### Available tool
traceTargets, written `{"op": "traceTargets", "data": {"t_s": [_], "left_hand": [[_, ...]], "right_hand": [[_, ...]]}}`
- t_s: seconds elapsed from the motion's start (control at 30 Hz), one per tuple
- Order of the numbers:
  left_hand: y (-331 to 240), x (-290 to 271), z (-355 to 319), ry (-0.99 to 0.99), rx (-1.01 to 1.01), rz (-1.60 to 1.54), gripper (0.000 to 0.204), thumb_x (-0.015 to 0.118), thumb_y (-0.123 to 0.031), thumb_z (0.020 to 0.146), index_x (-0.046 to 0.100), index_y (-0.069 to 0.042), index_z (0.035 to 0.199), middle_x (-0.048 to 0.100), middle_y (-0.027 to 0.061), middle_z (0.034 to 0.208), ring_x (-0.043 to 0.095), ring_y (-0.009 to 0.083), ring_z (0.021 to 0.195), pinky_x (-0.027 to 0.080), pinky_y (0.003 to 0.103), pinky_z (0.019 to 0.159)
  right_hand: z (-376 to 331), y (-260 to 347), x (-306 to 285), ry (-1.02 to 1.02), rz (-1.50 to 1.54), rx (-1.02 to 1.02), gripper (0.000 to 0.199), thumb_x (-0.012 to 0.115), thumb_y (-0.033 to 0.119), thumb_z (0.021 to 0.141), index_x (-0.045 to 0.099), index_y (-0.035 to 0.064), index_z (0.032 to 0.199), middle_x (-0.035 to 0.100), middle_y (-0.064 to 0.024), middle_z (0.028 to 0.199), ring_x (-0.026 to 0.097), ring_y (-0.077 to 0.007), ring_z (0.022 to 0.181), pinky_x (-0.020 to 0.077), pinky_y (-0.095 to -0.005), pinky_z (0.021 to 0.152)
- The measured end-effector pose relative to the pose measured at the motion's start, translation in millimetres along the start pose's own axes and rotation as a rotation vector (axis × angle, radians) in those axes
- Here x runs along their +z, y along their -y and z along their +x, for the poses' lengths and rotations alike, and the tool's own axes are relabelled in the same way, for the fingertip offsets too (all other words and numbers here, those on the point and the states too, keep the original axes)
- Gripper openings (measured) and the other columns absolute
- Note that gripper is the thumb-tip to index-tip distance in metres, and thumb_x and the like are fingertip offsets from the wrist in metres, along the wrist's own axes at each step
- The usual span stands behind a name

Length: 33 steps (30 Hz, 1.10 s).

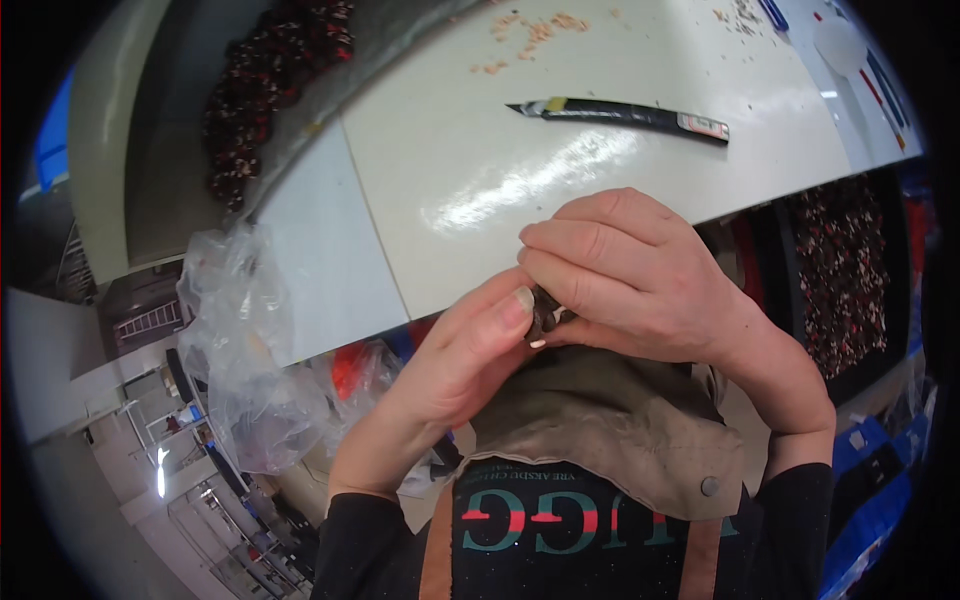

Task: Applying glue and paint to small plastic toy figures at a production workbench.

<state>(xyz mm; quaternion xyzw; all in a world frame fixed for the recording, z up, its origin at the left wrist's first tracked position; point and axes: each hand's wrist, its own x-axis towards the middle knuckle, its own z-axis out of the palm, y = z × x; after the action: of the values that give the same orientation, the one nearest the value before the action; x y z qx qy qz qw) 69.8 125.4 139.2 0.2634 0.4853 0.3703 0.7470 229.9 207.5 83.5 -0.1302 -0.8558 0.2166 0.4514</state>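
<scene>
My left hand (465, 350) and my right hand (645, 275) meet in front of my apron, just off the table's near edge. Both are closed around a small dark brown lump (543, 315), its kind unclear. My left thumb presses on it from the left, and the right fingers cover much of its other side. A small pale tip (538, 344) shows at its lower end. On the white board (450, 120) beyond my hands lies a black utility knife (620, 115), its pointed blade to the left.
Pale shavings (540, 30) lie at the far side. A heap of dark pieces with red and whitish bits (265, 90) is at the far left. A dark tray (840, 280) at right holds similar small pieces. Clear plastic bags (240, 340) hang at the left edge.
</scene>
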Motion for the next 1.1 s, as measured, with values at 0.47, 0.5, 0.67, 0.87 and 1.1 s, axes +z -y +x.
{"op": "traceTargets", "data": {"t_s": [0.47, 0.5, 0.67, 0.87, 1.1], "left_hand": [[-19, -11, 33, 0.08, -0.028, -0.017, 0.051, 0.043, -0.035, 0.095, 0.039, 0.002, 0.128, 0.049, 0.0129, 0.12, 0.051, 0.0191, 0.11, 0.042, 0.035, 0.095], [-19, -12, 34, 0.078, -0.03, -0.021, 0.05, 0.043, -0.035, 0.095, 0.04, 0.002, 0.128, 0.05, 0.0128, 0.12, 0.051, 0.019, 0.11, 0.042, 0.034, 0.095], [-22, -19, 32, 0.091, -0.012, -0.028, 0.048, 0.042, -0.035, 0.095, 0.041, 0.002, 0.127, 0.05, 0.0125, 0.12, 0.05, 0.0189, 0.11, 0.042, 0.035, 0.095], [-24, -19, 25, 0.076, -0.002, -0.04, 0.048, 0.042, -0.035, 0.095, 0.042, 0.002, 0.126, 0.05, 0.0124, 0.119, 0.05, 0.0187, 0.111, 0.042, 0.035, 0.095], [-22, -16, 20, 0.048, -0.009, -0.049, 0.048, 0.042, -0.036, 0.095, 0.042, 0.001, 0.125, 0.049, 0.0122, 0.12, 0.051, 0.0184, 0.11, 0.043, 0.035, 0.094]], "right_hand": [[3, -34, 1, -0.048, -0.093, 0.017, 0.044, 0.07, 0.03, 0.062, 0.062, 0.0039, 0.096, 0.061, -0.0059, 0.099, 0.059, -0.0166, 0.074, 0.045, -0.0275, 0.066], [4, -35, 2, -0.055, -0.095, 0.021, 0.044, 0.07, 0.03, 0.061, 0.062, 0.0036, 0.096, 0.061, -0.006, 0.098, 0.059, -0.0167, 0.073, 0.0449, -0.0274, 0.065], [9, -33, 7, -0.051, -0.088, 0.032, 0.045, 0.07, 0.029, 0.061, 0.061, 0.0028, 0.096, 0.061, -0.0068, 0.098, 0.059, -0.0172, 0.072, 0.0451, -0.0276, 0.065], [13, -28, 9, -0.059, -0.109, 0.015, 0.046, 0.071, 0.028, 0.061, 0.061, 0.0021, 0.097, 0.062, -0.0078, 0.098, 0.059, -0.018, 0.071, 0.0453, -0.0279, 0.064], [13, -20, 6, -0.046, -0.087, 0.054, 0.046, 0.071, 0.028, 0.06, 0.062, 0.0024, 0.098, 0.062, -0.0078, 0.098, 0.059, -0.019, 0.073, 0.0455, -0.0281, 0.064]]}}
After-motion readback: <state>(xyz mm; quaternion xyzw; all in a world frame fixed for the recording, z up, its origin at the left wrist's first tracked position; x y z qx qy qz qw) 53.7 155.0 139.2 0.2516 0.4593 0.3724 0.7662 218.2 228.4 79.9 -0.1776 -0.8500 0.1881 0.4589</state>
